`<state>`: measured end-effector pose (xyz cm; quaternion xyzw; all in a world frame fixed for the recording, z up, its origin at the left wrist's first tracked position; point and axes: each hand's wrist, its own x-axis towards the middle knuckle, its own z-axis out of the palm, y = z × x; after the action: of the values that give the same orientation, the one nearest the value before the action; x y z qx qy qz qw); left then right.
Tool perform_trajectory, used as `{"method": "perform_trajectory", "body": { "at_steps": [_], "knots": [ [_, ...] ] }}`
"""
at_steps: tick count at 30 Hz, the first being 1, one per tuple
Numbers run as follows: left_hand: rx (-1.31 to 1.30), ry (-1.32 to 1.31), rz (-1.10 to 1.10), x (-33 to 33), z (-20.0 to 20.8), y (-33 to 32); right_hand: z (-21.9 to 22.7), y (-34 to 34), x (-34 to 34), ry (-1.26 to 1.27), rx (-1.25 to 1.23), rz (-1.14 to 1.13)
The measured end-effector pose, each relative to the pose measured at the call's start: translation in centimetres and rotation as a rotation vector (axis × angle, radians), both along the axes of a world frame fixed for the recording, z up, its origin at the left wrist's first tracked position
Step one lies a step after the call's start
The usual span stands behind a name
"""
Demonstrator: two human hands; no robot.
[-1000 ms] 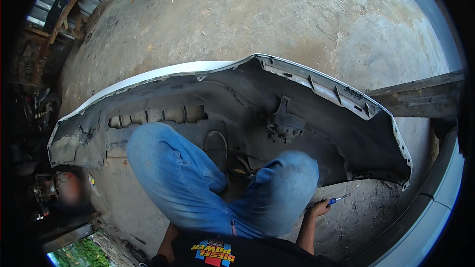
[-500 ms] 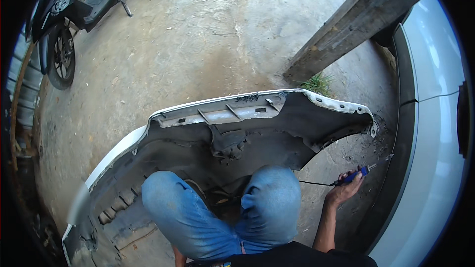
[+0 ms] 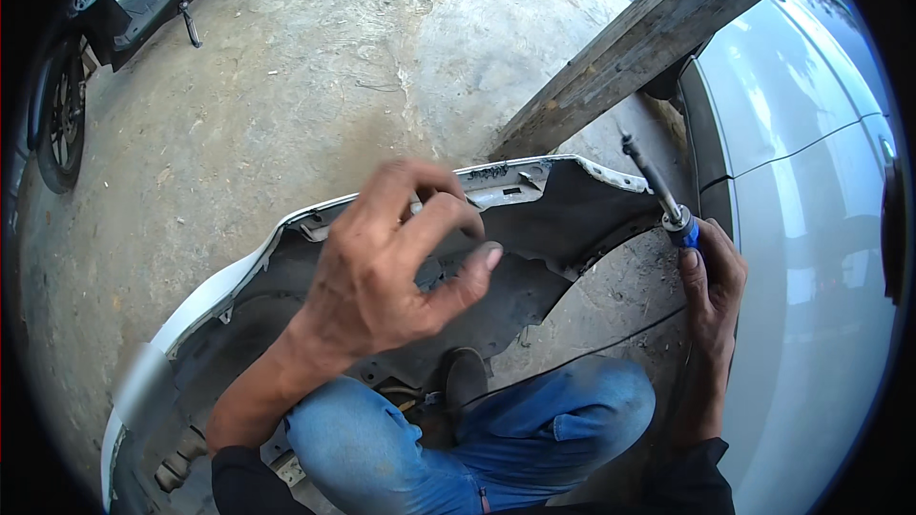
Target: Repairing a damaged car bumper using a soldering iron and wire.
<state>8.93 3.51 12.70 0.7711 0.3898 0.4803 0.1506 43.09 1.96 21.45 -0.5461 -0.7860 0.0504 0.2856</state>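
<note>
In my right hand (image 3: 716, 291) is a soldering iron (image 3: 681, 227) with a blue handle and a long metal shaft. It points up and away, its darkened tip above the right end of the bumper. My left hand (image 3: 367, 277) is raised over the middle of the bumper, holding nothing, with curled fingers and the thumb apart. A white car bumper (image 3: 515, 272) lies in front of me, its dark inner side facing up. Part of its far edge is hidden behind my left hand. Dark, rough marks show on that edge, right of my fingers.
A black cord (image 3: 630, 334) crosses above my right knee. Close on my right stands a light-coloured car (image 3: 792, 248). A slanted post (image 3: 611, 62) rises beyond the bumper. At the far left a motorbike (image 3: 65, 124) is parked on the concrete floor (image 3: 258, 95).
My left hand has come up from beside my lap to over the bumper. My right hand has lifted the soldering iron, turning it upward. The view has shifted to the right.
</note>
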Motion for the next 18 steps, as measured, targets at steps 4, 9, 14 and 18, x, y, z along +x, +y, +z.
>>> {"method": "perform_trajectory", "body": {
  "at_steps": [4, 9, 14, 18],
  "knots": [
    [-0.901, -0.179, -0.7, 1.0, -0.8, -0.6, 3.1, -0.5, -2.5, -0.184, -0.05, -0.056],
    [-1.032, -1.065, -0.684, 5.6, -5.1, -0.3, 3.2, 0.3, -4.5, -0.194, -0.028, -0.059],
    [-1.061, -1.366, -0.662, 6.1, -4.8, 0.6, 1.8, 0.4, -4.6, 0.01, -0.045, -0.119],
    [-1.043, -1.415, -0.584, 6.6, -4.6, 1.2, -1.7, 0.4, -3.1, 0.549, 0.061, -0.257]
  ]
}}
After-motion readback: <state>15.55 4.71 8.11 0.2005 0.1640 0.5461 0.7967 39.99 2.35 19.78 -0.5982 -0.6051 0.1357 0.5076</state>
